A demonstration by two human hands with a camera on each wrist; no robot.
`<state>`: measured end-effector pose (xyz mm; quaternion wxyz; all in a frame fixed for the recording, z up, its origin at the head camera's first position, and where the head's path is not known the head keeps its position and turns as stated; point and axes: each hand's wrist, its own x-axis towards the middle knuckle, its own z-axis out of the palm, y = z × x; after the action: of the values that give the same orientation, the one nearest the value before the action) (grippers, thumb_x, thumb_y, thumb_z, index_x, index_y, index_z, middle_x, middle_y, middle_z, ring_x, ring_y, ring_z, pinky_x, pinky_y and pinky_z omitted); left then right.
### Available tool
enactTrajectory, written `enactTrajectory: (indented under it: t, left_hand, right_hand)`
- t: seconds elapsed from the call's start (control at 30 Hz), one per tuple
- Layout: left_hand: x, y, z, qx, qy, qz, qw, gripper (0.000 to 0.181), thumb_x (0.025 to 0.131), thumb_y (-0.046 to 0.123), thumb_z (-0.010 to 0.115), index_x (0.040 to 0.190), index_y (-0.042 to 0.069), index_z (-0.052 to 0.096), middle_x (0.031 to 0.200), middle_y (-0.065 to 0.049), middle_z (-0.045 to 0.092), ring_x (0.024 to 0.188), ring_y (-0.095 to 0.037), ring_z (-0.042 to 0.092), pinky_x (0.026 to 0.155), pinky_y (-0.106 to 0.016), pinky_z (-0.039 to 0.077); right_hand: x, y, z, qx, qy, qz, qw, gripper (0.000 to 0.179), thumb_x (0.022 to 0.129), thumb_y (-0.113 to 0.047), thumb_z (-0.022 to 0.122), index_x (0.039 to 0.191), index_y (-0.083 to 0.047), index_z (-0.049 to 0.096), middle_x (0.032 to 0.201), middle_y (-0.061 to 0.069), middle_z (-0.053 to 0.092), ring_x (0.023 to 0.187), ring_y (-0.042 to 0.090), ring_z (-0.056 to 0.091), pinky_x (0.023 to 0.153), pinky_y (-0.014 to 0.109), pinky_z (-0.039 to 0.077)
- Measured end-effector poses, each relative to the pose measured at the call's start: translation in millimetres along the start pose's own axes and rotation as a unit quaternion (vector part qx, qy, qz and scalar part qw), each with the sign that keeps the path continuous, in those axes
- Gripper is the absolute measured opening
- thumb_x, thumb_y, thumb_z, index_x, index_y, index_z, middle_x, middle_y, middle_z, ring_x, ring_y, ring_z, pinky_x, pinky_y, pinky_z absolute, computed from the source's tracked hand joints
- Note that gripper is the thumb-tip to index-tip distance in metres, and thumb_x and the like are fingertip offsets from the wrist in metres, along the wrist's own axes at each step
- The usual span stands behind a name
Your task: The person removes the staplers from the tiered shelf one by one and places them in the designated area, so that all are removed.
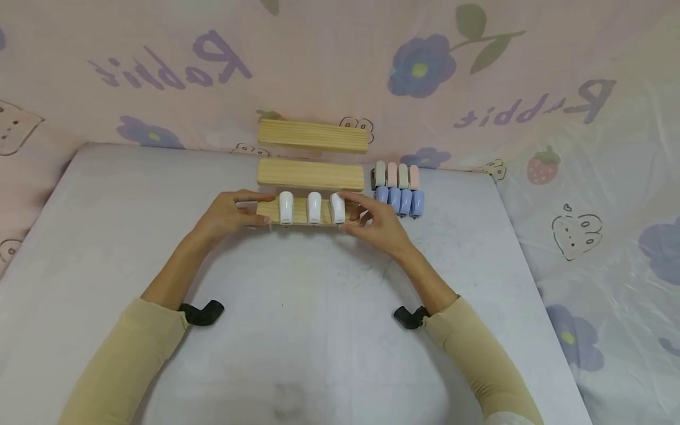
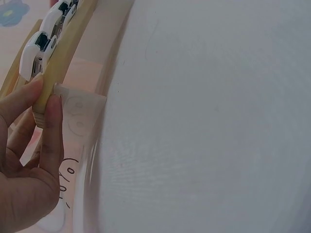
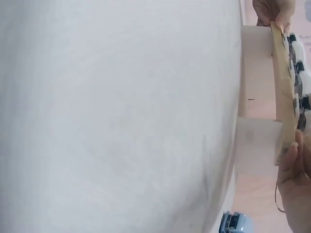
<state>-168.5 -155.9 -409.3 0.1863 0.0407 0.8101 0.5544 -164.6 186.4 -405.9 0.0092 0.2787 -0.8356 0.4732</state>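
Note:
A light wooden strip is the lowest of three. On it stand three small white stapler-like things: one at left, one in the middle and one at right, slightly tilted. My left hand pinches the strip's left end; the left wrist view shows fingertips on both sides of the wood. At the other end my right hand grips the strip, its fingertips close by or against the right white thing. Whether they touch it cannot be told.
Behind are a middle wooden strip and a higher one. Translucent supports stand under the front strip. To the right sit several blue stapler-like things, with pink and grey-green ones behind. A patterned curtain hangs behind.

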Motion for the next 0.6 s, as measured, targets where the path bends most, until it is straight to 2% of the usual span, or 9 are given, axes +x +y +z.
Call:
enactTrajectory:
  t: [0.17, 0.33, 0.6]
  left_hand:
    - [-0.9, -0.1, -1.1, -0.003, -0.006, 0.006, 1.0000, 0.059, 0.080, 0.023, 0.085, 0.134, 0.013, 0.064, 0.153, -0.010, 0.042, 0.123, -0.035, 0.052, 0.096, -0.043, 0.045]
    - [1.3, -3.2, -0.4, -0.007, -0.001, 0.006, 1.0000, 0.058, 0.079, 0.022, 0.086, 0.132, 0.013, 0.066, 0.149, -0.009, 0.046, 0.107, -0.027, 0.061, 0.084, -0.029, 0.050]
    - [3.4, -5.8, 1.3, -0.011, 0.007, 0.004, 0.9999, 0.057, 0.079, 0.021, 0.087, 0.131, 0.013, 0.067, 0.147, -0.007, 0.048, 0.105, -0.025, 0.062, 0.081, -0.028, 0.051]
  right_hand:
    - [-0.4, -0.1, 4.7, -0.022, 0.014, -0.003, 0.9997, 0.062, 0.078, -0.010, 0.086, 0.135, -0.011, 0.061, 0.100, 0.010, 0.069, 0.078, 0.021, 0.060, 0.065, 0.037, 0.053]
    - [0.4, -1.4, 7.8, -0.037, 0.022, -0.003, 0.9991, 0.062, 0.078, -0.009, 0.086, 0.134, -0.011, 0.062, 0.091, 0.009, 0.067, 0.073, 0.018, 0.059, 0.061, 0.031, 0.051]
    - [2.7, -1.5, 9.7, -0.034, 0.027, 0.008, 0.9990, 0.059, 0.076, -0.010, 0.087, 0.130, -0.013, 0.063, 0.090, 0.008, 0.065, 0.071, 0.018, 0.057, 0.059, 0.028, 0.047]
